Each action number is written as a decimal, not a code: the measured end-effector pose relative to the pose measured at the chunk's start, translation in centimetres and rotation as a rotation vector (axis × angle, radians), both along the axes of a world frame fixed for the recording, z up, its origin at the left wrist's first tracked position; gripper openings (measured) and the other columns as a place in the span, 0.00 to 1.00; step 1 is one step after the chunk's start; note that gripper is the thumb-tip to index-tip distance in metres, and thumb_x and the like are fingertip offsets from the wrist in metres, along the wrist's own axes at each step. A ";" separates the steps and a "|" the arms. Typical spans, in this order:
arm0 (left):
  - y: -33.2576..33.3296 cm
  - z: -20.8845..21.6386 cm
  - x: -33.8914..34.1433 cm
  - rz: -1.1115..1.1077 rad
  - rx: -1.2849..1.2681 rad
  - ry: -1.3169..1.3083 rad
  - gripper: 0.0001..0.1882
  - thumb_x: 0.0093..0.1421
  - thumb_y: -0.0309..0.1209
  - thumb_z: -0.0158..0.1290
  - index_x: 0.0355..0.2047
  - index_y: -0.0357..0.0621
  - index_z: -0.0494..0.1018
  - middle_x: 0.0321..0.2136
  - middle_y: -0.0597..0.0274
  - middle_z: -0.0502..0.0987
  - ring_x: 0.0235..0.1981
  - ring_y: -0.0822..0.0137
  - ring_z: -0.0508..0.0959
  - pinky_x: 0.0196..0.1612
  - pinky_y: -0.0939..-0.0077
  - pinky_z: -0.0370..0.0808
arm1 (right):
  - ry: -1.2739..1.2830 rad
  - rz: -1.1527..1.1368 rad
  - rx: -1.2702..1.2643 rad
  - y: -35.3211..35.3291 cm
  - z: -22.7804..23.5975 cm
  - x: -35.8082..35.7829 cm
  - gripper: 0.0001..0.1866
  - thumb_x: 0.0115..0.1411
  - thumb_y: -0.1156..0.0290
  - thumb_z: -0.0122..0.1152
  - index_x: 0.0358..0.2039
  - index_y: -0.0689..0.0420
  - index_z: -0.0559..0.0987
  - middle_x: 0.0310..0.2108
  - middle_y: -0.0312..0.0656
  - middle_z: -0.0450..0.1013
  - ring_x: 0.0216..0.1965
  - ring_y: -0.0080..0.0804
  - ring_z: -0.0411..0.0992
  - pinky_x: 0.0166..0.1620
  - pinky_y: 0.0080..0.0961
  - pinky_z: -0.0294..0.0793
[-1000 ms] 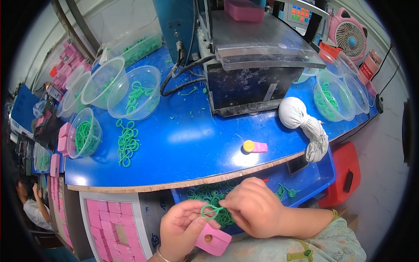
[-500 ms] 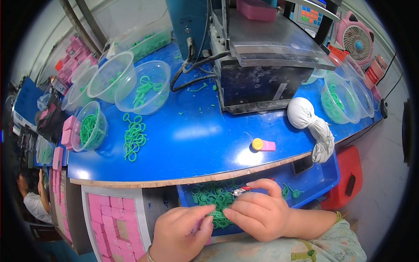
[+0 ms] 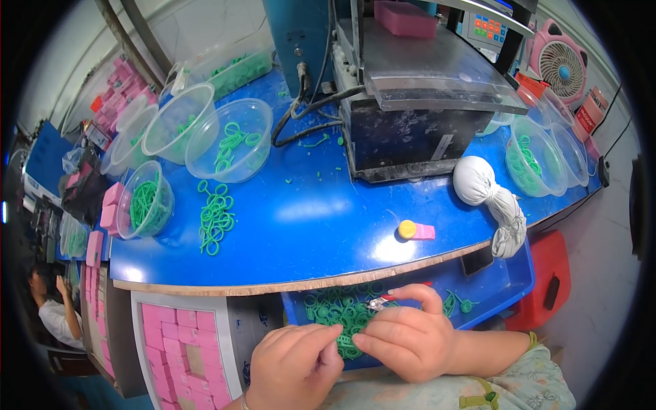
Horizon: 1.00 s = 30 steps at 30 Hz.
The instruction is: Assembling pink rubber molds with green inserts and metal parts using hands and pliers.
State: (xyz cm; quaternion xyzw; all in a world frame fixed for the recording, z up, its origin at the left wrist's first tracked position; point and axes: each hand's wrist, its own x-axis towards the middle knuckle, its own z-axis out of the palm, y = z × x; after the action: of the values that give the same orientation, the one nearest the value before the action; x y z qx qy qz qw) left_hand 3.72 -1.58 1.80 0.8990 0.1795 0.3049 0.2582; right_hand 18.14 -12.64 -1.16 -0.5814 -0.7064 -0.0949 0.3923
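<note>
My right hand (image 3: 406, 342) has its fingers curled round red-handled nippers (image 3: 378, 303); their metal jaws stick out beyond the forefinger, pointing left. My left hand (image 3: 297, 362) is closed, thumb and forefinger together, just left of the right fingertips. Whatever it pinches is hidden behind its fingers. Both hands are over the near side of a blue tray (image 3: 502, 280). Beneath and beyond the fingertips lies a heap of green plastic rings and small parts (image 3: 335, 307), with a few more pieces (image 3: 467, 305) right of the right hand.
Beyond the tray runs the wooden edge of a blue table (image 3: 307, 232). On it are a loose green pile (image 3: 215, 219), clear bowls (image 3: 229, 160), a pink piece with a yellow cap (image 3: 408, 229), a white cloth bundle (image 3: 475, 181) and a black machine (image 3: 410, 137). Pink blocks (image 3: 179, 348) fill a box at left.
My left hand has shifted a little to the right, and its fingers have drawn closer together. The right hand keeps its grip on the nippers. The whole view has moved slightly.
</note>
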 end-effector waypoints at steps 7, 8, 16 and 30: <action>0.2 0.3 -0.3 -0.050 -0.137 0.032 0.11 0.46 0.16 0.53 0.32 0.38 0.74 0.22 0.57 0.74 0.20 0.63 0.73 0.25 0.75 0.69 | 0.014 -0.005 -0.002 0.0 -0.1 0.2 0.13 0.43 0.70 0.57 0.32 0.59 0.77 0.29 0.36 0.72 0.32 0.27 0.70 0.47 0.37 0.63; 0.2 0.3 -0.3 -0.051 -0.132 0.028 0.11 0.46 0.15 0.53 0.32 0.38 0.74 0.22 0.57 0.74 0.20 0.63 0.73 0.25 0.75 0.69 | 0.015 -0.004 -0.002 0.0 -0.1 0.2 0.13 0.43 0.70 0.57 0.32 0.59 0.77 0.29 0.36 0.72 0.32 0.27 0.70 0.47 0.37 0.63; 0.1 0.2 -0.4 -0.065 -0.150 -0.001 0.11 0.46 0.15 0.53 0.32 0.37 0.73 0.22 0.56 0.74 0.21 0.62 0.74 0.25 0.76 0.70 | 0.047 -0.020 0.014 0.1 -0.1 0.0 0.12 0.41 0.72 0.59 0.30 0.57 0.78 0.26 0.36 0.73 0.29 0.28 0.71 0.44 0.37 0.66; -0.4 0.8 -0.3 -0.081 -0.385 0.031 0.17 0.44 0.18 0.55 0.37 0.39 0.71 0.32 0.52 0.74 0.33 0.57 0.75 0.37 0.71 0.72 | 0.099 -0.018 0.016 -0.1 -0.3 0.0 0.14 0.39 0.75 0.62 0.32 0.57 0.78 0.26 0.37 0.73 0.29 0.29 0.71 0.43 0.36 0.67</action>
State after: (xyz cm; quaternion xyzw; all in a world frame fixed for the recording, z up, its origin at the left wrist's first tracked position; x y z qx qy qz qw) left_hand 3.39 -1.95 2.64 0.8442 0.2022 0.2405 0.4344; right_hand 18.18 -12.72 -1.43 -0.5886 -0.6800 -0.0752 0.4307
